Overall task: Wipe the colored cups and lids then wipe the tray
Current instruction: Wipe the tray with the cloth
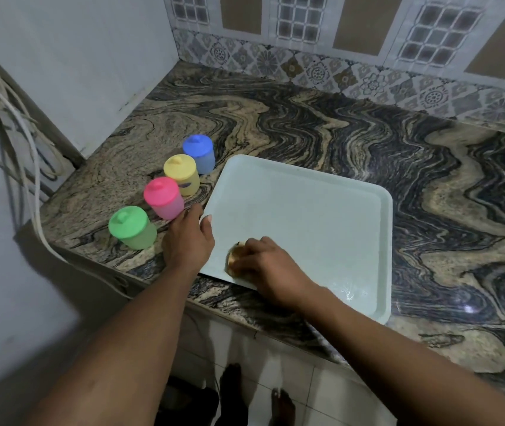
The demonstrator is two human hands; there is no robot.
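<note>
The tray (306, 216) lay flat on the counter (368, 133), its near edge close to the counter's front lip. The four cups, green (132, 228), pink (164, 198), yellow (182, 175) and blue (199, 154), stood lidded in a slanting row off the tray, just beside its left edge, so the step in hand appeared to be the tray.

The right hand (268, 267) pressed a small tan sponge (235, 255) onto the tray's near-left corner, fingers (254, 244) curled over and clenched on it; only the sponge's left end showed. The left hand (188, 241) rested at the tray's left rim, thumb over the edge, fingers spread on the counter, gripping nothing but bracing the tray.

To do it well, the left hand probably ought to hold the tray firm against sliding off the lip while the sponge travels in overlapping strokes from the near corner out to the far and right sides, running into the raised rim. A wet sheen showed near the right forearm; most of the tray lay beyond the fingers, unreached.
</note>
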